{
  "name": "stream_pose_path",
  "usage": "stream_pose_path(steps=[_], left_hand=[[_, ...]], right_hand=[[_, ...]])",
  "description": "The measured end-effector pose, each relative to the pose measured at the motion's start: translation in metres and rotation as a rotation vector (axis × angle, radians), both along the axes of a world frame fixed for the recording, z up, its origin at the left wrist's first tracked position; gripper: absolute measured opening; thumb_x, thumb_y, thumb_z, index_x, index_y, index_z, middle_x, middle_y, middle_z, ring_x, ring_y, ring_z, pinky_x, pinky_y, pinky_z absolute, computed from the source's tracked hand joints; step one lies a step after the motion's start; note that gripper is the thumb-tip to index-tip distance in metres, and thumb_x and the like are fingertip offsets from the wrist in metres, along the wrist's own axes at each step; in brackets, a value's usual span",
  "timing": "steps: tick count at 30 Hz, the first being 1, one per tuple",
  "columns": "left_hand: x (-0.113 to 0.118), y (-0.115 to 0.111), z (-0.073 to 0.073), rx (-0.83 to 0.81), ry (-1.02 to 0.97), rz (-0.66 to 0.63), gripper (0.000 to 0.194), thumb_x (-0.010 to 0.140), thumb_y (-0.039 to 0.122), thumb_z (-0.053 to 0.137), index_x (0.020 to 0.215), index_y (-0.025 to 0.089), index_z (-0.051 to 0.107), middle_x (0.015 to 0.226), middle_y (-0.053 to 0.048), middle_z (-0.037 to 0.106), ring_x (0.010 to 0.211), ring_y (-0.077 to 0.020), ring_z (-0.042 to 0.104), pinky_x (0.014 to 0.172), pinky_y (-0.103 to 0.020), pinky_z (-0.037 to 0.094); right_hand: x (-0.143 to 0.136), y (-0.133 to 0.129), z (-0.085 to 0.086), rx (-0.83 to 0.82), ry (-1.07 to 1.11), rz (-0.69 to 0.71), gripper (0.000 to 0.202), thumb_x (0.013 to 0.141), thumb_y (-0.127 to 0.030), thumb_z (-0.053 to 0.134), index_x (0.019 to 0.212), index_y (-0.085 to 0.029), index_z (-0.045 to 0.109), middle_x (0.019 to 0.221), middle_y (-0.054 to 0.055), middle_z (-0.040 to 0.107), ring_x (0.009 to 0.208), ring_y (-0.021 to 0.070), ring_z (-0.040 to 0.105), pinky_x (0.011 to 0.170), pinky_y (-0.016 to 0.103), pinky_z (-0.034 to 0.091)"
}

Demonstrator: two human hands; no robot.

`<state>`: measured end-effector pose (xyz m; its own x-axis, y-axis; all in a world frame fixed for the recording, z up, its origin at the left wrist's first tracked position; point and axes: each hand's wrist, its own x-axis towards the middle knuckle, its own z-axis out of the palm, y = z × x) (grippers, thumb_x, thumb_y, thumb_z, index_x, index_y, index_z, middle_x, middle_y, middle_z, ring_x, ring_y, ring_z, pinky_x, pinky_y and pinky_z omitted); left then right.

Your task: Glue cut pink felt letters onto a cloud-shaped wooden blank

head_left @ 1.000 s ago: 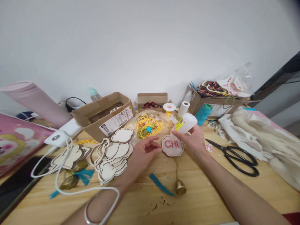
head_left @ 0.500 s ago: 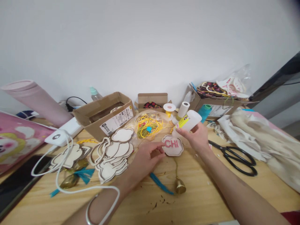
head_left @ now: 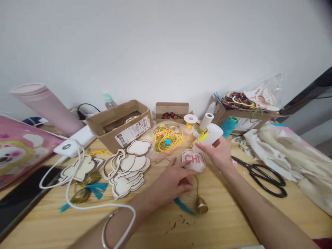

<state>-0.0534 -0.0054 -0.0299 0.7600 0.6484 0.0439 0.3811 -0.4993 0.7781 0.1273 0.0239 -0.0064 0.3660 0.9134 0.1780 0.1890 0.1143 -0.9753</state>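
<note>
lettered patch (head_left: 196, 166) lies on the desk (head_left: 220, 221); left hand (head_left: 178, 178) loosely spread at its left edge, right hand (head_left: 220, 150) gripping white bottle (head_left: 214, 134) by its right. best steady patch, tilt gently.

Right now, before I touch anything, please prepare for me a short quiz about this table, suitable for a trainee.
1. Which of the person's hands holds the white bottle?
2. True or false: the black scissors are inside a cardboard box.
3. Fill in: the pink letters on the badge read ___.

Key:
1. The right hand.
2. False; the black scissors lie on the wooden table.
3. CHI.
</note>
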Motion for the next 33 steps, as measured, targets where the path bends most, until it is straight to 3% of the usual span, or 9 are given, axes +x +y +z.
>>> stream_pose_path(steps=[10,27,31,33], left_hand=[[0.0016,0.0008,-0.0008,-0.029,0.019,-0.001,0.036,0.075,0.019,0.059,0.111,0.024,0.057,0.091,-0.001,0.071,0.129,-0.0202,0.033,0.107,-0.049,0.000],[0.0001,0.0032,-0.0030,-0.043,-0.028,0.048,0.032,0.076,0.018,0.058,0.107,0.024,0.060,0.090,0.000,0.070,0.122,-0.0184,0.042,0.109,-0.042,0.008],[0.0007,0.0010,0.0031,-0.033,-0.046,0.089,0.031,0.075,0.016,0.057,0.105,0.023,0.062,0.091,-0.001,0.070,0.118,-0.0192,0.046,0.108,-0.042,0.014],[0.0003,0.0004,0.0057,-0.043,-0.081,0.165,0.030,0.075,0.016,0.057,0.103,0.022,0.063,0.092,-0.002,0.069,0.107,-0.0191,0.054,0.105,-0.041,0.024]], right_hand=[[0.0017,-0.0001,-0.0015,0.006,-0.045,-0.014,0.044,0.043,-0.036,0.076,0.077,-0.017,0.057,0.078,0.007,0.068,0.072,0.0230,0.063,0.067,0.038,0.052],[-0.0009,-0.0005,-0.0009,-0.009,-0.025,-0.020,0.044,0.043,-0.036,0.076,0.078,-0.017,0.057,0.078,0.006,0.068,0.073,0.0231,0.063,0.068,0.039,0.052],[0.0006,0.0001,-0.0016,0.005,-0.031,-0.020,0.045,0.044,-0.036,0.077,0.079,-0.017,0.057,0.078,0.006,0.068,0.072,0.0229,0.064,0.067,0.038,0.052],[0.0032,0.0009,-0.0026,0.019,-0.026,-0.020,0.044,0.045,-0.038,0.077,0.078,-0.017,0.057,0.077,0.006,0.069,0.071,0.0232,0.064,0.065,0.037,0.052]])
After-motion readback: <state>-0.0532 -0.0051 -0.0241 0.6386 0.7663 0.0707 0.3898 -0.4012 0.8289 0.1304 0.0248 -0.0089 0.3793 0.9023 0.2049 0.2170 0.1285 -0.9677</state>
